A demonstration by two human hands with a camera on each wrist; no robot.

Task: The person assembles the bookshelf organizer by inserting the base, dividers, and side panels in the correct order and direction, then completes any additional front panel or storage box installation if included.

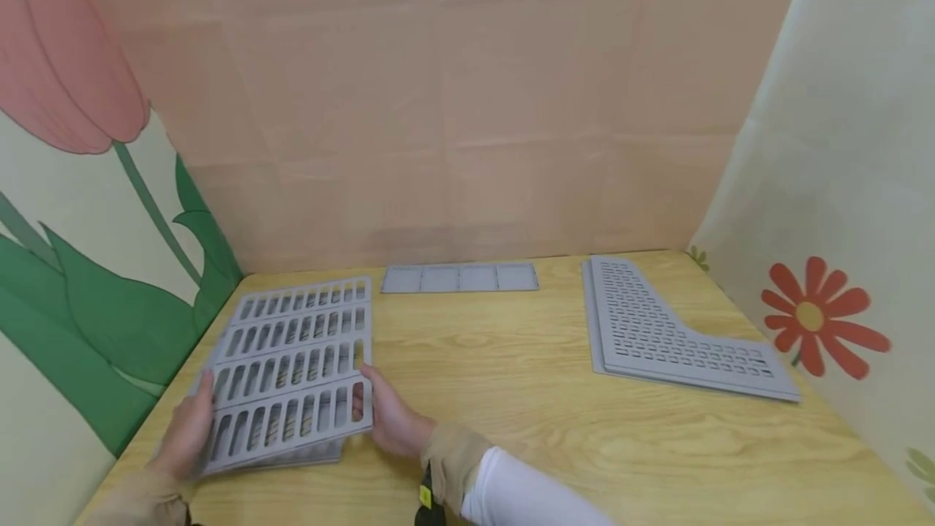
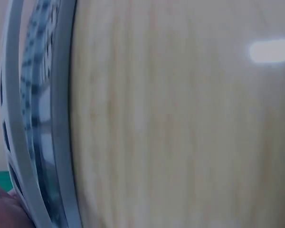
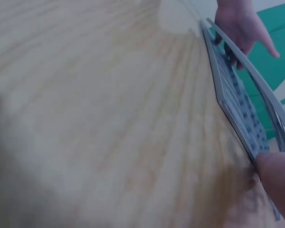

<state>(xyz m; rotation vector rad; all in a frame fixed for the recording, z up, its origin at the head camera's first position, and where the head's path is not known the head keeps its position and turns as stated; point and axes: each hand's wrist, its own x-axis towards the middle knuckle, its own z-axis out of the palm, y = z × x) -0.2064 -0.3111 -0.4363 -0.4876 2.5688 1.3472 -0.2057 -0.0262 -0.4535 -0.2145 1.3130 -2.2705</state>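
Observation:
A grey slotted panel (image 1: 290,365) with rows of long oval openings lies at the left, its near edge raised over another grey panel (image 1: 321,453) beneath. My left hand (image 1: 184,434) holds its left edge near the front corner, thumb by the upper face. At the opposite edge my right hand (image 1: 398,415) grips the near right corner, with fingers showing through an end slot. The right wrist view shows a gap between the raised panel (image 3: 266,92) and the lower panel (image 3: 228,95), with the left hand (image 3: 240,31) at the far end.
A narrow grey panel (image 1: 460,278) with four square sections lies along the back of the wood-grain table (image 1: 511,380). Towards the right is a stack of L-shaped grey panels (image 1: 657,327) with small slots. Flowered sheets (image 1: 825,185) hang on both sides.

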